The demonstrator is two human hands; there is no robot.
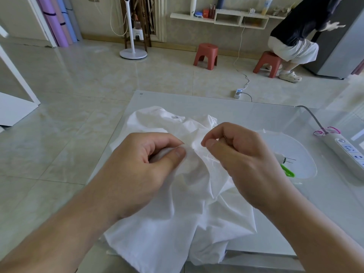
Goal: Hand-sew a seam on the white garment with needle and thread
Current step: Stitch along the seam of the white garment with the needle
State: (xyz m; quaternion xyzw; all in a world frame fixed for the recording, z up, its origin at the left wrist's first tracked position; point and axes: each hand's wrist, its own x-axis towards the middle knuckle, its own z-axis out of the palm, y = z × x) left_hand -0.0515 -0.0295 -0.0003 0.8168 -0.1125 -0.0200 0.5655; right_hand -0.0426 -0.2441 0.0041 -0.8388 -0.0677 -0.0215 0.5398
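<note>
Tiled living room, glass counter (pixel 256 115) | white garment (pixel 177 203) bunched on it | left hand (pixel 141 166) grip pinches a fold | right hand (pixel 242 154) grip narrow, pinched as on a needle, too small to see | advice: hold seam taut, keep stitches short

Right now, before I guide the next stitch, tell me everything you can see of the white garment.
The white garment is thin, plain woven-looking cloth, crumpled in loose folds on the glass table, its near edge hanging over the table's front. The left hand pinches a raised fold between thumb and fingers; the right hand is curled just beside it, fingertips close to the same fold. A short frayed thread sticks out below that spot. The needle cannot be made out.
</note>
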